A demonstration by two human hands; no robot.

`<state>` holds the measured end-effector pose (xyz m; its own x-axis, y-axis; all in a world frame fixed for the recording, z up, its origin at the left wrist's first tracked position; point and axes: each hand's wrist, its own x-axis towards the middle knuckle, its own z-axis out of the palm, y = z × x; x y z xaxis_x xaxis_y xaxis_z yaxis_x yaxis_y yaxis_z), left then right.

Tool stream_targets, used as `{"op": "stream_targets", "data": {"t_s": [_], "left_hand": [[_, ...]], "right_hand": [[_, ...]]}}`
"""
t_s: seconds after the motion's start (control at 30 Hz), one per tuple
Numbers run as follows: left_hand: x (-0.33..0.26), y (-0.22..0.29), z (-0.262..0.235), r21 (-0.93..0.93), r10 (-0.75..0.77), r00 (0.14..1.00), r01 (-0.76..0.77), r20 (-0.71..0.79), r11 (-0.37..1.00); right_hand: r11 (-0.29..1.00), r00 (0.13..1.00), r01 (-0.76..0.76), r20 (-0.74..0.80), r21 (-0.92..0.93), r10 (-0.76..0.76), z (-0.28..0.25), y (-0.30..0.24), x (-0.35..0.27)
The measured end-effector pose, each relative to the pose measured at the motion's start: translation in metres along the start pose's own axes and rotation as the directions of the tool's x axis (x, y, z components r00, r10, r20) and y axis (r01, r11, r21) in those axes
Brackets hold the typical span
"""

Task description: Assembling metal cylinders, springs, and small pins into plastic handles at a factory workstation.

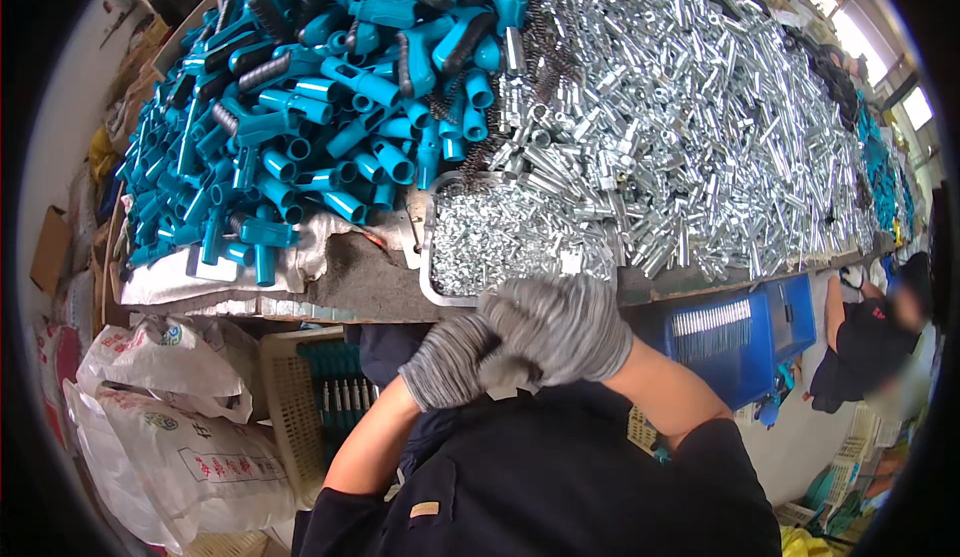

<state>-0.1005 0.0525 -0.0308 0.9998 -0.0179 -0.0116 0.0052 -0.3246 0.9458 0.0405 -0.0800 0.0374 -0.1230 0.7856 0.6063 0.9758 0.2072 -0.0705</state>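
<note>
Both my hands wear grey striped knit gloves and meet just off the bench's front edge. My left hand [446, 362] is closed, its fingers tucked under the other glove. Above and against it, my right hand [566, 327] has its fingers curled inward. Whatever lies between them is hidden by the gloves. Just beyond sits a clear plastic tray [427, 267] full of small shiny metal parts [500, 237]. Behind and left rises a heap of teal plastic gun-shaped housings [345, 87] with black ribbed grips. To the right spreads a large pile of silvery metal tubes and rods [690, 127].
Dark coiled springs [545, 52] lie between the two heaps. Below the bench stand white woven sacks [190, 447], a beige crate [283, 417] with teal pieces, and a blue bin [715, 342] of metal rods. Another person [865, 342] in dark clothes is at the far right.
</note>
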Motion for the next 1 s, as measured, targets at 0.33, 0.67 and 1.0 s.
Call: {"op": "stream_targets", "data": {"t_s": [0.33, 0.67, 1.0], "left_hand": [[0.011, 0.063, -0.014, 0.083, 0.324, 0.774, -0.335, -0.544, 0.939], [0.012, 0.068, -0.054, 0.919, 0.399, 0.879, 0.1, -0.261, 0.38], [0.001, -0.025, -0.049, 0.189, 0.04, 0.672, 0.15, -0.74, 0.97]], "right_hand": [[0.454, 0.737, -0.466, 0.049, 0.76, 0.675, 0.005, -0.002, -0.013], [0.705, 0.85, -0.526, 0.331, 0.475, 0.411, 0.029, 0.046, 0.017], [0.829, 0.857, -0.465, 0.076, -0.311, 0.509, 0.069, 0.116, 0.055]]}}
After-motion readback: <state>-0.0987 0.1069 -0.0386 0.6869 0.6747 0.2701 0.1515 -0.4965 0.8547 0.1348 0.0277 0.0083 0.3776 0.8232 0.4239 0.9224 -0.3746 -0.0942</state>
